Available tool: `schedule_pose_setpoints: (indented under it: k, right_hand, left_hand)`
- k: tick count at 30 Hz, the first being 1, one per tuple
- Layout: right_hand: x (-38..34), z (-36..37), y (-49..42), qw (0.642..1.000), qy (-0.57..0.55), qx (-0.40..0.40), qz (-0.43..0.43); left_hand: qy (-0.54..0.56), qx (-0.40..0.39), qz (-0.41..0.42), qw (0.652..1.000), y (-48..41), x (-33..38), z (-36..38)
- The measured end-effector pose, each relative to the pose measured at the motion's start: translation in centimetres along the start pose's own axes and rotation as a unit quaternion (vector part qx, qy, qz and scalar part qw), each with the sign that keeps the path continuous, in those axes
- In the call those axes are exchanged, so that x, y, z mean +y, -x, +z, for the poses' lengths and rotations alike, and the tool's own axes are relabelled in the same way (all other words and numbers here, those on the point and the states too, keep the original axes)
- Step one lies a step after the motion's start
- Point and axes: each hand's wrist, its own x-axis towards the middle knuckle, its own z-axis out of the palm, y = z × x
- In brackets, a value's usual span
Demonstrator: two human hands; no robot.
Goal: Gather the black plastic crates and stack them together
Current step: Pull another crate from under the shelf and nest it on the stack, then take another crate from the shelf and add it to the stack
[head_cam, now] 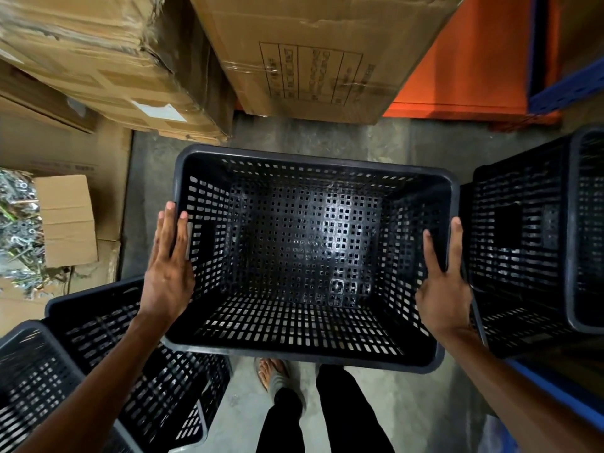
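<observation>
Cardboard cartons, three large: one across the upper left of the frame (98, 53), one at top centre with a printed table on its face (310, 60), one smaller open carton at the left edge (68, 220) beside a heap of metal hardware (16, 230).

Orange shelving panel (474, 67), upper right, with a blue rack upright (562, 60) just beside it.

Black perforated plastic crates, four or more in view. One held crate (304, 256), centre of frame, open side up, empty, raised above the concrete floor (408, 142). Two crates at lower left, an outer (98, 308) and a nearer one (32, 380), the held crate's near left corner overlapping the outer. One crate group at the right edge (529, 243), lying on its side on a blue shelf edge (555, 397), close against the held crate's right rim.

Hands, two. Left hand (170, 273): flat and spread, palm pressed on the crate's left wall, fingertips at the rim. Right hand (444, 289): thumb inside the rim, fingers outside, clasping the right wall.

Legs in black trousers (346, 413) and a sandalled foot (271, 374), bottom centre. Bare floor shows between crate and cartons.
</observation>
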Motion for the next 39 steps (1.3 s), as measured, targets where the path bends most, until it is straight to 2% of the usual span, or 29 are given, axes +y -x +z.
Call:
schedule_pose_setpoints:
  k: [8, 13, 15, 18, 21, 25, 28, 33, 36, 39]
  right_hand:
    - [0.0, -0.3, 0.5, 1.0, -0.021, 0.002, -0.004]
    - [1.4, -4.4, 1.5, 0.993, 0.032, -0.099, -0.054]
    - [1.7, -7.9, 4.0, 0.99, 0.025, -0.131, -0.034]
    - [1.5, -14.4, 11.3, 0.983, -0.069, -0.163, 0.044]
    - [2.1, -19.9, 19.2, 0.977, -0.128, -0.131, 0.107]
    - [4.6, -22.9, 25.7, 0.962, -0.151, -0.138, 0.179]
    - [8.5, -24.9, 27.4, 0.949, -0.169, -0.136, 0.23]
    - [17.1, -27.7, 24.4, 0.934, -0.199, -0.067, 0.287]
    - [23.2, -28.5, 20.2, 0.933, -0.201, -0.037, 0.298]
    - [30.8, -27.7, 13.9, 0.928, -0.21, -0.012, 0.306]
  left_hand:
    - [-0.04, -0.023, -0.024, 0.999, 0.3, 0.7, -0.8]
    - [-0.074, -0.094, -0.1, 0.988, 0.2, 4.0, -4.8]
    - [-0.043, -0.12, -0.136, 0.982, 0.8, 7.7, -7.5]
    - [0.049, -0.177, -0.136, 0.973, 3.3, 15.9, -11.9]
    - [0.108, -0.24, -0.079, 0.961, 6.5, 25.0, -15.6]
    - [0.172, -0.286, -0.051, 0.941, 9.7, 34.8, -17.5]
    - [0.199, -0.308, -0.046, 0.929, 10.5, 41.5, -17.5]
    - [0.196, -0.326, -0.03, 0.924, 7.6, 49.4, -13.8]
    - [0.196, -0.306, -0.052, 0.93, 4.4, 52.7, -10.4]
    - [0.222, -0.292, -0.127, 0.922, 0.3, 56.5, -5.6]
